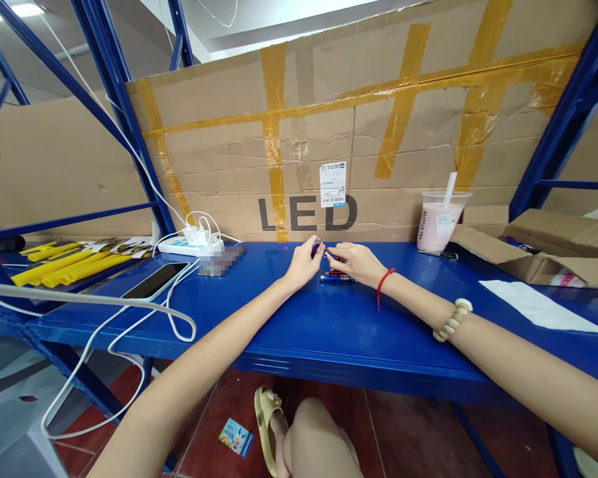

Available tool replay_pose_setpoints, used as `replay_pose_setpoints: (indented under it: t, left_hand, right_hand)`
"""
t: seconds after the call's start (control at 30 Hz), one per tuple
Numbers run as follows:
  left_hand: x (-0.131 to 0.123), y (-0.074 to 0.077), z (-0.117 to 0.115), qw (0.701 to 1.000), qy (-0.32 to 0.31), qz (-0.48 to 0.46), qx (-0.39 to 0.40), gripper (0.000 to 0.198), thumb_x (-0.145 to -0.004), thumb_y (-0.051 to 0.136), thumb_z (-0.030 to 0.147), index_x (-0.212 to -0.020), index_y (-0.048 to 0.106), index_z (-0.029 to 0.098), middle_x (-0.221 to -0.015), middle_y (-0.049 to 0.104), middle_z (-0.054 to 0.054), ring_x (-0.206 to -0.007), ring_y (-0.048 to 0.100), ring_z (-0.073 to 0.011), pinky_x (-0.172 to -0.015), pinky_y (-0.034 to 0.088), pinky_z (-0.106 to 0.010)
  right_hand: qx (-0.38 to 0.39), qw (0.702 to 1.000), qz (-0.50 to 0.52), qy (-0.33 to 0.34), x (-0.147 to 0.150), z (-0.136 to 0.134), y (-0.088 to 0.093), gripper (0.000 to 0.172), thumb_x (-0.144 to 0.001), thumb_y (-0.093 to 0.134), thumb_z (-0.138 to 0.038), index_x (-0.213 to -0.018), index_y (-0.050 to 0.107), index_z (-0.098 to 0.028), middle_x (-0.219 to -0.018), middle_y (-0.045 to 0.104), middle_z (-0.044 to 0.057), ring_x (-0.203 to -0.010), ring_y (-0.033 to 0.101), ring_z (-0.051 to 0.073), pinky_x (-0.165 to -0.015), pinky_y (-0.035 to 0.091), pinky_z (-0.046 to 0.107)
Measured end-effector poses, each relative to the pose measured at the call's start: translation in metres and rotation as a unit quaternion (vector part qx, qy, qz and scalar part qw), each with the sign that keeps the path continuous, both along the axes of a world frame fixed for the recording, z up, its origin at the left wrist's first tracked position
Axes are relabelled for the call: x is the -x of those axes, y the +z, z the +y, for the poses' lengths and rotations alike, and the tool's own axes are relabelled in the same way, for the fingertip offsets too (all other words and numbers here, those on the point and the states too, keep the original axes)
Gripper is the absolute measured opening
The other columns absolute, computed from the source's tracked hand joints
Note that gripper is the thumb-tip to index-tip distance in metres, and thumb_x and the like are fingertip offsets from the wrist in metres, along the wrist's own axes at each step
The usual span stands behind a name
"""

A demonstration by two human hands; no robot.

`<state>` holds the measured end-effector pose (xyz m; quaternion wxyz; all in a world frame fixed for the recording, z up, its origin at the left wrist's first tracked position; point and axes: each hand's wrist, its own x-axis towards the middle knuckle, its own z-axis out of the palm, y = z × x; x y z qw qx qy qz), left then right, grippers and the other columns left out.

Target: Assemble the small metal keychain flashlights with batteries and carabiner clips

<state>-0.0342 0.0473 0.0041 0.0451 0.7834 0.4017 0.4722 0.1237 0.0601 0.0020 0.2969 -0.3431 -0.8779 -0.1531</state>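
From where I stand, 2 bare hands meet over the far middle of the blue surface (274, 325). The left hand (305, 261) is closed around a slim dark piece (315, 247), its end poking up past the thumb, a hold that seems meant to steady it. The right hand (355, 260) has its fingertips pinched on a thin pen part (328, 253) just beside the left; I cannot tell whether the 2 pieces touch. More pens (335, 278) lie partly under the right hand, probably for short reach; the fingers hide how many.

The surface looks like smooth painted metal with a folded front edge. Behind it stands stiff brown cardboard (219, 169), creased and crossed with shiny amber tape (273, 146). At the far right, a clear tapering cup (439, 222) of pink drink holds a pale straw, likely set there out of elbow range. A flat white paper (543, 305) lies nearer, beside an open carton (555, 249). At left, the glassy phone (155, 281) rests near a white power strip (169, 247), perhaps for charging, with smooth yellow tubes (67, 267) farther left.
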Motion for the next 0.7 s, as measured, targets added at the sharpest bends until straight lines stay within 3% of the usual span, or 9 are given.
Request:
replay_pose_setpoints:
  t: [0.23,0.47,0.7]
  left_hand:
    - [-0.006,0.001,-0.004,0.998,0.013,-0.022,0.050,0.023,-0.086,0.040,0.019,-0.066,0.029,0.019,-0.065,0.045,0.002,-0.060,0.044,-0.0098,-0.059,0.033,-0.021]
    - [-0.010,-0.002,-0.008,0.992,-0.006,-0.094,0.088,0.022,-0.086,0.041,0.031,-0.071,0.030,0.019,-0.065,0.043,0.004,-0.060,0.042,-0.0083,-0.058,0.034,-0.020]
    - [-0.005,-0.007,-0.005,0.995,0.038,0.021,0.091,0.014,-0.086,0.040,0.033,-0.084,0.032,0.021,-0.077,0.050,0.001,-0.069,0.050,-0.0135,-0.063,0.039,-0.026]
  right_hand:
    - [-0.008,1.000,0.023,0.017,0.001,0.004,0.002,0.030,-0.086,0.037,-0.027,-0.066,0.057,-0.016,-0.061,0.050,0.002,-0.060,0.044,0.012,-0.058,0.030,0.022]
    - [-0.031,0.997,0.074,0.015,-0.011,0.005,0.010,0.031,-0.089,0.037,-0.032,-0.082,0.062,-0.014,-0.063,0.049,0.003,-0.060,0.044,0.012,-0.059,0.032,0.022]
    - [-0.041,0.990,0.127,0.035,-0.006,0.000,0.014,0.031,-0.090,0.036,-0.031,-0.084,0.062,-0.014,-0.063,0.050,0.003,-0.062,0.044,0.013,-0.061,0.034,0.023]
